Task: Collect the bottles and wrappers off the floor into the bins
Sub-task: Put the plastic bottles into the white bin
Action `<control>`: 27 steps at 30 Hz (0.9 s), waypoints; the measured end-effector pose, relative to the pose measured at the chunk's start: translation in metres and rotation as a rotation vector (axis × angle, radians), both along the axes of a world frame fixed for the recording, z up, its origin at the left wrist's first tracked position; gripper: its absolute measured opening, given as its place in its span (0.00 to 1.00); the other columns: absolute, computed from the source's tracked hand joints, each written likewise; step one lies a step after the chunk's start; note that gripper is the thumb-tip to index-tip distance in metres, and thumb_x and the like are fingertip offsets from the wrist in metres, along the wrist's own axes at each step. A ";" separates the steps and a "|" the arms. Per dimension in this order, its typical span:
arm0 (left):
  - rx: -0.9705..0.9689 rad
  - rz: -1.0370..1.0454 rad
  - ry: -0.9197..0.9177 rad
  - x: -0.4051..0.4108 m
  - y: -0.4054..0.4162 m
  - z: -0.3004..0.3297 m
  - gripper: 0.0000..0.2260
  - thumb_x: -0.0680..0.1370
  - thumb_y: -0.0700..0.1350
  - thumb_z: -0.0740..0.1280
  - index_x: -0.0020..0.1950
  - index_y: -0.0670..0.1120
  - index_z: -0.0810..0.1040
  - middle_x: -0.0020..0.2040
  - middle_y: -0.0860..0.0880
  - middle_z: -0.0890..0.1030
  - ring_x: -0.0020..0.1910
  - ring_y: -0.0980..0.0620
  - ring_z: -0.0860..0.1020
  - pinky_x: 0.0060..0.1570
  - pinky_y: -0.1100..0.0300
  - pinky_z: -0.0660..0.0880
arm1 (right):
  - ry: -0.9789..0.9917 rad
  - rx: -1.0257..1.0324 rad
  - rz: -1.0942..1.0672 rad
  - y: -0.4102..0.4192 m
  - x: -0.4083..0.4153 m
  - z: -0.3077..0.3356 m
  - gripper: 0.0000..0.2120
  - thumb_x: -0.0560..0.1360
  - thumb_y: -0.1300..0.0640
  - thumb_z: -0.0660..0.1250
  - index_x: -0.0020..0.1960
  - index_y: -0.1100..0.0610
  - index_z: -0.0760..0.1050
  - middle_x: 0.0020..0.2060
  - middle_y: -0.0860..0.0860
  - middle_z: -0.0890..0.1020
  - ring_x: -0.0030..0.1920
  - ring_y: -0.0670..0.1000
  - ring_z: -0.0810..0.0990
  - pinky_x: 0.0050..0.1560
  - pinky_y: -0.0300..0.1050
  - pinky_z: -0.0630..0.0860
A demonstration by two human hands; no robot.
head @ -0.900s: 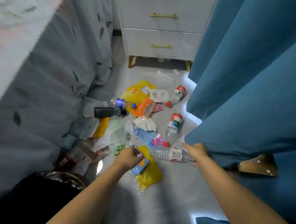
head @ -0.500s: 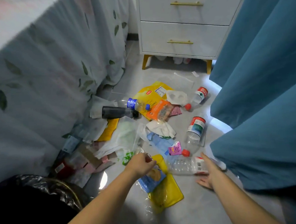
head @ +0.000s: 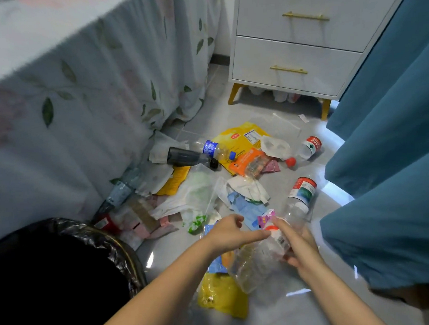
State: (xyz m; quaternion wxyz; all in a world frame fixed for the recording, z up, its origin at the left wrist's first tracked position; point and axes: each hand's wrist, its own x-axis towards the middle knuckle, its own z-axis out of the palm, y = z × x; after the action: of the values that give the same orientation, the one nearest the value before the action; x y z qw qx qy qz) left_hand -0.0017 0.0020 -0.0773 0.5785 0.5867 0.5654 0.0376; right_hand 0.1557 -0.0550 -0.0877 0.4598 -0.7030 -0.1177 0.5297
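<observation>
Right grip [head: 302, 252] clasping clear bottle [head: 259, 260], left grip [head: 230, 233] loosely spread, touching its top

Left grip [head: 229, 233] extended, right grip [head: 297, 247] curled.

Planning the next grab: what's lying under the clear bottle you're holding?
Under the clear bottle in the right hand: a blue packet on a yellow wrapper. Whatever lies beneath those is covered.
</observation>
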 end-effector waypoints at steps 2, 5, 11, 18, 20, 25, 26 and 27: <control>-0.059 0.002 -0.050 0.003 -0.001 0.007 0.43 0.66 0.64 0.74 0.73 0.45 0.64 0.68 0.47 0.73 0.62 0.50 0.75 0.56 0.59 0.74 | -0.025 0.038 0.062 0.012 -0.001 0.007 0.22 0.68 0.53 0.75 0.60 0.53 0.72 0.49 0.56 0.82 0.47 0.55 0.83 0.43 0.49 0.80; -0.042 0.027 -0.112 0.009 -0.002 0.008 0.33 0.65 0.61 0.76 0.63 0.47 0.72 0.56 0.48 0.79 0.49 0.52 0.79 0.45 0.57 0.76 | -0.059 0.131 0.204 0.030 0.000 0.020 0.29 0.66 0.48 0.76 0.63 0.52 0.69 0.54 0.55 0.80 0.52 0.55 0.82 0.48 0.53 0.81; 0.123 0.412 -0.252 -0.004 0.004 0.028 0.24 0.67 0.58 0.75 0.56 0.48 0.74 0.49 0.50 0.80 0.47 0.51 0.80 0.44 0.55 0.78 | -0.643 0.219 0.311 0.087 0.057 0.009 0.23 0.74 0.61 0.65 0.67 0.50 0.65 0.62 0.55 0.72 0.55 0.56 0.75 0.55 0.57 0.76; 0.138 0.525 -0.281 -0.037 0.010 0.047 0.24 0.67 0.58 0.75 0.57 0.48 0.76 0.50 0.47 0.82 0.49 0.48 0.81 0.41 0.54 0.77 | -1.606 -0.393 1.385 0.108 0.109 -0.026 0.43 0.72 0.60 0.69 0.75 0.37 0.47 0.77 0.52 0.50 0.75 0.61 0.49 0.71 0.62 0.55; 0.124 0.547 -0.292 -0.042 0.008 0.051 0.23 0.68 0.57 0.75 0.57 0.48 0.76 0.50 0.48 0.82 0.51 0.47 0.81 0.45 0.54 0.77 | -1.671 -0.455 1.441 0.110 0.105 -0.034 0.39 0.75 0.59 0.66 0.75 0.37 0.47 0.77 0.52 0.50 0.76 0.60 0.48 0.72 0.61 0.54; 0.120 0.514 -0.302 -0.051 0.004 0.063 0.19 0.68 0.57 0.75 0.54 0.50 0.76 0.51 0.47 0.83 0.51 0.47 0.81 0.54 0.46 0.78 | -1.813 -0.464 1.482 0.108 0.098 -0.058 0.25 0.77 0.55 0.61 0.71 0.45 0.60 0.74 0.52 0.61 0.75 0.58 0.54 0.72 0.57 0.55; 0.122 0.505 -0.307 -0.052 0.004 0.065 0.18 0.69 0.56 0.74 0.53 0.50 0.76 0.51 0.47 0.82 0.52 0.47 0.81 0.54 0.45 0.78 | -1.822 -0.428 1.463 0.106 0.100 -0.062 0.23 0.77 0.55 0.62 0.70 0.47 0.61 0.72 0.51 0.65 0.74 0.58 0.56 0.72 0.55 0.57; 0.123 0.496 -0.313 -0.054 0.004 0.067 0.17 0.69 0.56 0.74 0.53 0.50 0.76 0.51 0.47 0.82 0.52 0.47 0.81 0.55 0.46 0.78 | -1.815 -0.392 1.437 0.103 0.102 -0.065 0.23 0.75 0.53 0.63 0.68 0.47 0.62 0.71 0.50 0.68 0.74 0.57 0.58 0.71 0.53 0.58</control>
State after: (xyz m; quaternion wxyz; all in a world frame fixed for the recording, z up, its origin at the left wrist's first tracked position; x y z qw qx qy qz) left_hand -0.0553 0.0063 -0.0105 0.5950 0.4516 0.5923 0.3020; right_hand 0.2576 0.0483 -0.1522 -0.3132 -0.6537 -0.6886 -0.0189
